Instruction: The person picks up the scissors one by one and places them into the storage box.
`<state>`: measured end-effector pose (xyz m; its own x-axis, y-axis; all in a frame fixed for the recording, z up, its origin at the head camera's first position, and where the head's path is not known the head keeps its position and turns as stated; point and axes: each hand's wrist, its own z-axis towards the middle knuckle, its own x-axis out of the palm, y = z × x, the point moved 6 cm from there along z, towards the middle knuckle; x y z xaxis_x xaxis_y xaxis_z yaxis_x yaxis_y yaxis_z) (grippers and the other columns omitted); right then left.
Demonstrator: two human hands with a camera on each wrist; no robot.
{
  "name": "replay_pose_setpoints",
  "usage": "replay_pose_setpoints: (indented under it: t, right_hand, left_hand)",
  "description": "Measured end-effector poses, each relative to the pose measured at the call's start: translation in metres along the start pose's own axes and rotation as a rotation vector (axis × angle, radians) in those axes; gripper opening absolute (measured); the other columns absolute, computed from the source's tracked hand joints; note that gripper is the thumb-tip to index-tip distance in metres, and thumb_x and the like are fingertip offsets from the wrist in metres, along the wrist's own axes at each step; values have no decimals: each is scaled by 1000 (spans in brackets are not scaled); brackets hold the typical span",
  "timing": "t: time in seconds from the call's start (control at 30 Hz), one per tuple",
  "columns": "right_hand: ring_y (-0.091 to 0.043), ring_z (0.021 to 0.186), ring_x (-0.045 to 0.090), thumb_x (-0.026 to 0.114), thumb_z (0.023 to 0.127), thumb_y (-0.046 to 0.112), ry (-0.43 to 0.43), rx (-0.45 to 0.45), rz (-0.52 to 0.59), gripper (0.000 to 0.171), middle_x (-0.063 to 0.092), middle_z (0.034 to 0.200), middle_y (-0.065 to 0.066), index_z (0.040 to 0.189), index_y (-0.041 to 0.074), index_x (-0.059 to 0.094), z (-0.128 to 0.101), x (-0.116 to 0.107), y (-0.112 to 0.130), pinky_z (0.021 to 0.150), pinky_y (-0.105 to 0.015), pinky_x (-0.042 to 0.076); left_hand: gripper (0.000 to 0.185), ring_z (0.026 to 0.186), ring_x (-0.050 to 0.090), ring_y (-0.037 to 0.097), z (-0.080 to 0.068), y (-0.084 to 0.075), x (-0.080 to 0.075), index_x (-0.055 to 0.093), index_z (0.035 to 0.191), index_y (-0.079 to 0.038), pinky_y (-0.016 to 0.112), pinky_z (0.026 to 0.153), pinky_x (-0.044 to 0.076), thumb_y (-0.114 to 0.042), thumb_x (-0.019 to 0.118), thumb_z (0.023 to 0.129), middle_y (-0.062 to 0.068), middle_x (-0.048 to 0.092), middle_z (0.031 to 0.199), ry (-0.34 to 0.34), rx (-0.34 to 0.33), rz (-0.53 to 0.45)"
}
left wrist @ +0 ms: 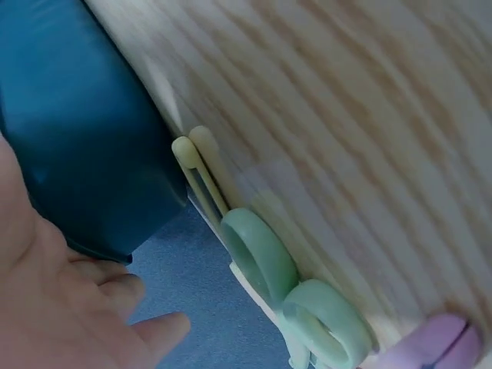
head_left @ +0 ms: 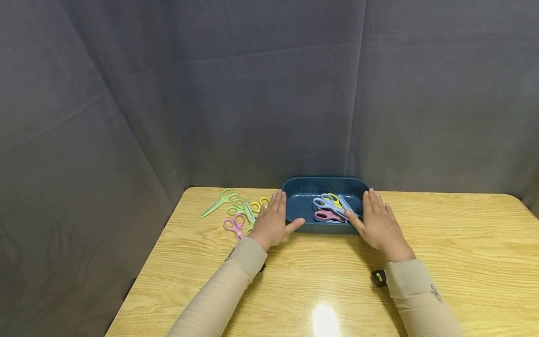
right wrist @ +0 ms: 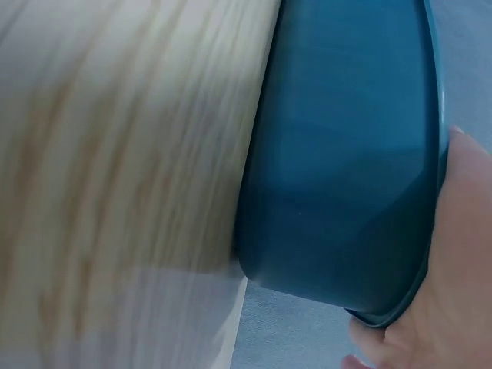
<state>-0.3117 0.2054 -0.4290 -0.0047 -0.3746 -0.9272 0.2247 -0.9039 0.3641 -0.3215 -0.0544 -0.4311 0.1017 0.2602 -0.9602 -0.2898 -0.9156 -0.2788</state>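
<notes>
At the centre of the head view a dark blue tub [head_left: 303, 203] stands on the wooden bench [head_left: 442, 262], with blue, yellow and pink scissors [head_left: 332, 208] lying inside it. The left hand [head_left: 271, 222] lies flat against its left end and the right hand [head_left: 379, 224] against its right end, each grip wide with straight fingers. Loose scissors [head_left: 236, 210] lie just left of the left hand.

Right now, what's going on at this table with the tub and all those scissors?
A person has the left hand and the right hand flat against the two ends of a blue tub on the wooden table. Some scissors lie inside it; more loose scissors lie left of it.
</notes>
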Motion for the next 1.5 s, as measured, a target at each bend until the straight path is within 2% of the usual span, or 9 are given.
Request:
replay_pose_setpoints:
  t: [0.23, 0.4, 0.57, 0.77, 0.9, 1.07, 1.23, 1.37, 1.5]
  right_hand:
    - [-49, 152, 4, 33, 104, 63, -4, -4, -22, 97, 5, 162, -36, 154, -17, 12, 1, 2, 1, 120, -64, 5]
    - [-50, 151, 5, 34, 105, 62, -19, -5, -28, 95, 7, 162, -36, 153, -18, 15, 0, 1, 1, 120, -64, 6]
    - [-49, 151, 4, 35, 105, 60, -25, 4, -17, 94, 7, 162, -36, 154, -18, 14, -1, -1, 0, 120, -64, 7]
    - [-50, 151, 5, 37, 105, 59, -35, 2, -3, 93, 8, 162, -36, 153, -18, 15, -1, 0, 2, 120, -64, 7]
    - [-50, 151, 6, 37, 105, 58, -40, 1, 0, 93, 8, 162, -37, 153, -18, 16, -2, -1, 2, 120, -64, 8]
    - [-50, 151, 5, 38, 105, 59, -37, 12, 1, 94, 7, 162, -36, 153, -18, 14, -3, -2, -2, 119, -64, 9]
    - [-50, 151, 5, 39, 105, 58, -33, 11, 14, 93, 7, 162, -36, 153, -18, 14, -3, -3, -1, 119, -64, 9]
    - [-51, 151, 6, 39, 105, 57, -25, 8, 23, 93, 7, 162, -36, 153, -18, 14, -3, -2, 0, 119, -64, 10]
    - [-50, 151, 4, 39, 106, 56, -24, 4, 30, 92, 6, 162, -36, 153, -18, 13, -2, -3, 0, 119, -64, 11]
  left_hand:
    - [97, 156, 6, 26, -2, 0, -3, 11, 162, -4, 58, 121, 18, -67, 46, 98, 11, 7, 170, -16, -12, -22]
    - [97, 156, 9, 29, -1, 2, -2, 13, 163, -9, 63, 119, 19, -70, 46, 96, 11, 11, 170, -42, -14, -25]
    - [93, 155, 12, 34, -2, 1, -5, 20, 163, -12, 68, 117, 18, -68, 51, 96, 11, 16, 169, -72, 0, -79]
    - [82, 153, 20, 38, -12, 7, -14, 30, 161, -11, 71, 114, 21, -55, 60, 98, 16, 27, 165, -159, -3, -170]
    - [71, 151, 23, 40, -22, 17, -20, 34, 158, -9, 72, 113, 21, -44, 59, 102, 18, 32, 162, -210, -49, -237]
    - [64, 145, 34, 44, -31, 29, -26, 45, 152, -4, 71, 110, 28, -34, 66, 100, 22, 41, 156, -242, -88, -199]
    - [60, 134, 49, 44, -37, 35, -30, 55, 145, -4, 61, 108, 38, -29, 75, 94, 22, 52, 147, -234, -119, -126]
    - [57, 130, 53, 44, -41, 38, -28, 59, 140, -3, 55, 108, 41, -25, 78, 91, 22, 56, 142, -196, -145, -117]
    - [54, 126, 54, 45, -43, 39, -28, 64, 135, -4, 56, 100, 48, -22, 80, 88, 22, 58, 139, -170, -179, -120]
